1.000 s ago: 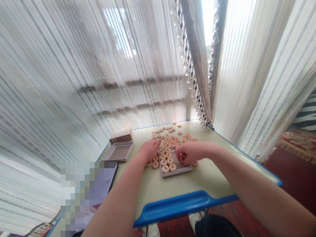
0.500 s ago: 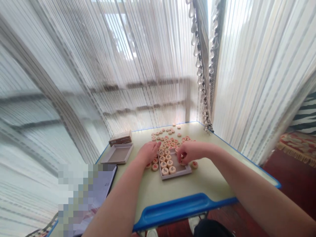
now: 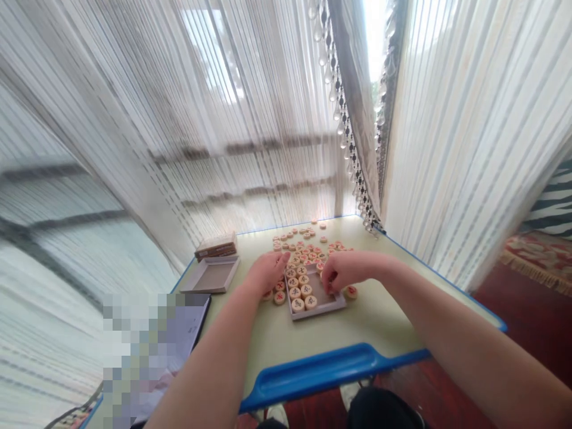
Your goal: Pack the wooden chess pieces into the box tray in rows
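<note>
An open shallow box (image 3: 318,314) stands on the pale green table, with several round wooden pieces (image 3: 306,291) bearing black characters lined up in its left part. My right hand (image 3: 335,273) is over the box's right side, its fingers closed and pointing down; what they hold, if anything, is hidden. At the box's left edge is my left hand (image 3: 268,271), fingers fairly straight, close to red-marked pieces (image 3: 279,297) on the table. Another red-marked piece (image 3: 351,292) lies right of the box. Many loose pieces (image 3: 311,256) spread behind it.
A second shallow tray (image 3: 211,276) lies at the left, in front of a stacked box (image 3: 217,243). A dark-edged book or folder (image 3: 191,325) is at the left edge. The table (image 3: 384,333) has a blue front rim; curtains (image 3: 268,107) hang behind.
The view has shifted slightly. My right hand remains over the right side of the box, and a pale piece seen under its fingers earlier no longer shows clearly. My left hand has hardly moved.
</note>
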Demonstrator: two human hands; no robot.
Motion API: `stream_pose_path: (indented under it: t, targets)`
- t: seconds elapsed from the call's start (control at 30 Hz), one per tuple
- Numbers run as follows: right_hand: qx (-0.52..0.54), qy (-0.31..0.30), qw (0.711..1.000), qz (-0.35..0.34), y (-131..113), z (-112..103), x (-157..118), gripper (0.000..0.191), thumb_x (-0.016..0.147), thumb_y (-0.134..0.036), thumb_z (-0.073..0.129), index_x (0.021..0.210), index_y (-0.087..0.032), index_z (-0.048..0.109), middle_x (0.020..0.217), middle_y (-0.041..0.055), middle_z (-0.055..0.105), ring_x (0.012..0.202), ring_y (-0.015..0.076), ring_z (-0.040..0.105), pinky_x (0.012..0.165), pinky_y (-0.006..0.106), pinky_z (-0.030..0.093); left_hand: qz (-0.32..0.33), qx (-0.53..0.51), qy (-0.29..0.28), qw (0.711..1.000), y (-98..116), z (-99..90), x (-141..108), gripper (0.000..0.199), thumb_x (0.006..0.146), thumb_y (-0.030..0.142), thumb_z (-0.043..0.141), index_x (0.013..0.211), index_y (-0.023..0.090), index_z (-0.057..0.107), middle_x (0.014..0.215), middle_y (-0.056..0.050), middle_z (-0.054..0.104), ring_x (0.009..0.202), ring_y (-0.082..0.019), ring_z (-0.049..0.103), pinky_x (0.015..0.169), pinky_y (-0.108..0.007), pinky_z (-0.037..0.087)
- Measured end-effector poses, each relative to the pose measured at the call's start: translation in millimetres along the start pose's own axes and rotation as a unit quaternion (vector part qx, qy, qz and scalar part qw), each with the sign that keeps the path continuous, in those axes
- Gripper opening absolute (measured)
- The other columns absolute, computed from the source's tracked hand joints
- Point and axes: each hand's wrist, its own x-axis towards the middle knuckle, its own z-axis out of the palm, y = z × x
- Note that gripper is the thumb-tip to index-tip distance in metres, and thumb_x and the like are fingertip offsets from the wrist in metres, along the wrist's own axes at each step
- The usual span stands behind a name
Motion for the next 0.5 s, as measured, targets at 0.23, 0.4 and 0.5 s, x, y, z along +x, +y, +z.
stream_pose_path:
  t: [0.23, 0.4, 0.5]
  targets:
    - [-0.022, 0.114, 0.993, 0.024, 3.7, -3.6, 2.9, 0.026, 0.066, -0.02, 0.05, 0.083, -0.021, 0.069, 0.074, 0.0012, 0.064, 0.063, 0.012, 0.052, 0.056, 0.021, 0.036, 0.003, 0.006, -0.002, 1.0, 0.0, -0.6, -0.2, 0.056, 0.087, 0.049, 0.013, 0.075, 0.018, 0.058, 0.081, -0.007, 0.061, 0.075, -0.018, 0.053, 0.068, -0.028, 0.038]
    - [-0.051, 0.148, 0.987, 0.035, 7.0, -4.6, 4.1, 0.025, 0.066, -0.024, 0.053, 0.086, -0.021, 0.068, 0.077, 0.0021, 0.062, 0.064, 0.0122, 0.05, 0.055, 0.021, 0.034, 0.01, 0.003, 0.001, 1.0, -2.7, 1.0, 0.5, 0.057, 0.087, 0.051, 0.012, 0.075, 0.019, 0.058, 0.081, -0.007, 0.061, 0.076, -0.019, 0.054, 0.068, -0.028, 0.038]
    - [-0.049, 0.101, 0.994, 0.013, -0.7, -4.0, -1.2, 0.026, 0.065, -0.028, 0.057, 0.088, -0.022, 0.068, 0.074, 0.0009, 0.06, 0.061, 0.0111, 0.05, 0.053, 0.02, 0.033, 0.014, 0.006, 0.002, 1.0, -3.6, 2.0, 1.0, 0.057, 0.087, 0.051, 0.012, 0.076, 0.019, 0.058, 0.083, -0.008, 0.062, 0.077, -0.019, 0.054, 0.068, -0.029, 0.038]
